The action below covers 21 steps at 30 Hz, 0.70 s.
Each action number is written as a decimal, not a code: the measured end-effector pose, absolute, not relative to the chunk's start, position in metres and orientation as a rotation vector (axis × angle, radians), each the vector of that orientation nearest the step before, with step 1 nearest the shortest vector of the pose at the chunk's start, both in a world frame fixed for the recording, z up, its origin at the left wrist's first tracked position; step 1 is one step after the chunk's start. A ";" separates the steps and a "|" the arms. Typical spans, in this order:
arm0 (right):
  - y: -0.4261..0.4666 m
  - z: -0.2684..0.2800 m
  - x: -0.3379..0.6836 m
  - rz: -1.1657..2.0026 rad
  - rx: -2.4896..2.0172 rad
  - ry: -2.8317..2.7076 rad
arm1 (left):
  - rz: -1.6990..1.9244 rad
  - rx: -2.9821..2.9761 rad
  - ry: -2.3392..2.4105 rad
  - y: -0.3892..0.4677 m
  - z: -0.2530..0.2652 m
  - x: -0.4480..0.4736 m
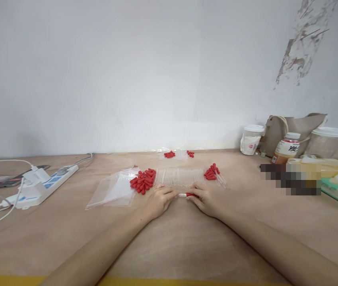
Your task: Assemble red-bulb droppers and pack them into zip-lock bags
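Between my hands lies a clear glass dropper tube [182,195], level above or on the table. My left hand [160,200] closes its fingers on the tube's left end. At the other end, my right hand [204,198] pinches a red rubber bulb [190,194]; whether it is fully on the tube I cannot tell. Just beyond my hands is a row of clear tubes [179,177]. A pile of red bulbs [142,180] lies left of the row. To its right sit several droppers with red bulbs [212,172] fitted on their tubes.
Clear plastic bags [112,190] lie left of the bulb pile. More red bulbs in plastic [169,154] rest near the wall. A power strip [49,186] with cables stands at left. Cups [251,140], a bottle [286,149] and a grey bag [298,125] stand at right.
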State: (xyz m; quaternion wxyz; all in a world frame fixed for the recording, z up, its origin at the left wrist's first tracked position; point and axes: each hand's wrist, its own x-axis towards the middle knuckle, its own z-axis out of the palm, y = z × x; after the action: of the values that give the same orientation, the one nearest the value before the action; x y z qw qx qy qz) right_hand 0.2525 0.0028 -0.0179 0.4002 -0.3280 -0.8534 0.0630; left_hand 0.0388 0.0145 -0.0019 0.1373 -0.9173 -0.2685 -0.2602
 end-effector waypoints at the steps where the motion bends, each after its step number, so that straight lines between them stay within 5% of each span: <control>1: 0.003 -0.018 0.253 0.148 -0.833 -2.168 | -0.777 -2.660 -0.781 0.014 -0.003 0.040; 21: 0.004 -0.013 0.251 0.157 -0.817 -2.261 | -0.907 -2.733 -0.795 0.012 -0.010 0.047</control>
State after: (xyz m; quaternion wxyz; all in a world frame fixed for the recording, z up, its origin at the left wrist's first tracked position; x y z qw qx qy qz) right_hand 0.2507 0.0040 -0.0126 0.3581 -0.3165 -0.8763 0.0607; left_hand 0.0471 0.0116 -0.0100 0.0771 -0.9122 -0.2653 -0.3027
